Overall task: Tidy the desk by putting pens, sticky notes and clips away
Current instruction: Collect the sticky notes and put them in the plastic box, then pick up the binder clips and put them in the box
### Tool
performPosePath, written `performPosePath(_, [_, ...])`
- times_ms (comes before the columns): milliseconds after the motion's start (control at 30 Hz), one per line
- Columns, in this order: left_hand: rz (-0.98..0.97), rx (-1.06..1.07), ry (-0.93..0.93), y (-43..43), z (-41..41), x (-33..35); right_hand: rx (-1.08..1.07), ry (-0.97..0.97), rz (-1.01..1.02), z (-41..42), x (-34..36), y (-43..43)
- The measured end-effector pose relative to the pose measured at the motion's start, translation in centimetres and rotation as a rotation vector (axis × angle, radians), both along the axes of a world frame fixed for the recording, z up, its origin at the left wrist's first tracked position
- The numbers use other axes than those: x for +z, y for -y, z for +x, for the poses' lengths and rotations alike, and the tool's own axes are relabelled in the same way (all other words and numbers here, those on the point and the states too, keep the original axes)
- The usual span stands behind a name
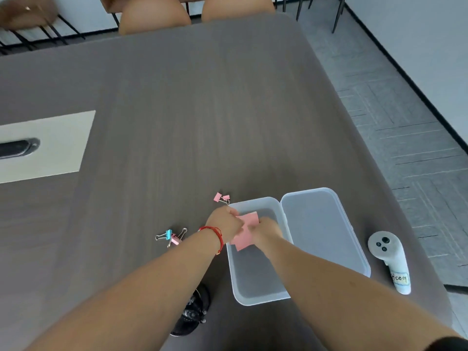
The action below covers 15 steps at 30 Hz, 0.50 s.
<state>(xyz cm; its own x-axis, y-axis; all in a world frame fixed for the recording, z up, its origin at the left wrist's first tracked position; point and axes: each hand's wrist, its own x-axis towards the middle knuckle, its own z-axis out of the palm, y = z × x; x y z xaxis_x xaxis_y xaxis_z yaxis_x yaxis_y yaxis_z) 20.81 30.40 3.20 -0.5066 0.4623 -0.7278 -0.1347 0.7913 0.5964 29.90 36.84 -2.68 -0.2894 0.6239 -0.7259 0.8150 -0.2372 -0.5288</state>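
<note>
Pink sticky notes are held between both hands over the open translucent plastic box. My left hand grips their left side and my right hand grips their right side. The box lid lies open flat to the right of the box. Two pink binder clips lie on the desk just behind the box's far left corner. A blue clip and a pink clip lie together left of my left wrist, which wears a red string bracelet.
A white handheld device with a label lies right of the lid near the desk's right edge. A pale panel with a dark cable slot is set in the desk at far left. Brown chairs stand at the far edge.
</note>
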Motion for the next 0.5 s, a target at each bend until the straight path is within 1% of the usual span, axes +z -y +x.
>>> performPosePath(67, [0.026, 0.026, 0.048, 0.3, -0.3, -0.2, 0.009, -0.013, 0.025, -0.1, -0.3, 0.2])
performPosePath(100, [0.052, 0.046, 0.082, 0.5, -0.5, -0.2, 0.071, 0.039, 0.053, -0.3, -0.3, 0.4])
performPosePath(133, [0.083, 0.072, 0.117, 0.7, -0.7, -0.2, 0.193, 0.14, 0.096, -0.6, -0.2, 0.6])
performPosePath(200, [0.151, 0.112, 0.201, 1.1, -1.1, 0.3, 0.561, 0.361, 0.169, -1.3, 0.5, 0.4])
performPosePath(233, [0.18, 0.142, 0.238, 1.3, -1.5, 0.5, 0.73, 0.432, 0.164, -1.8, 1.3, -0.2])
performPosePath(267, [0.201, 0.175, 0.257, 1.7, -2.1, 0.6, 0.837, 0.462, 0.15, -2.2, 2.4, -0.9])
performPosePath(300, [0.208, 0.216, 0.251, 2.0, -2.9, 0.7, 0.878, 0.466, 0.145, -2.8, 3.9, -1.7])
performPosePath(333, [0.202, 0.248, 0.212, 2.6, -4.0, 0.7, 0.871, 0.424, 0.175, -3.2, 5.3, -2.6])
performPosePath(367, [0.172, 0.25, 0.121, 3.3, -5.2, 0.6, 0.833, 0.344, 0.252, -3.7, 6.5, -3.5])
performPosePath(400, [0.106, 0.188, -0.032, 4.4, -6.6, 0.4, 0.771, 0.238, 0.339, -4.2, 7.6, -4.0])
performPosePath(467, [-0.106, -0.068, -0.389, 6.9, -9.5, -0.5, 0.667, 0.062, 0.491, -5.4, 9.1, -4.8])
performPosePath(500, [-0.212, -0.194, -0.504, 8.2, -10.7, -1.1, 0.643, 0.025, 0.526, -6.1, 9.2, -5.0])
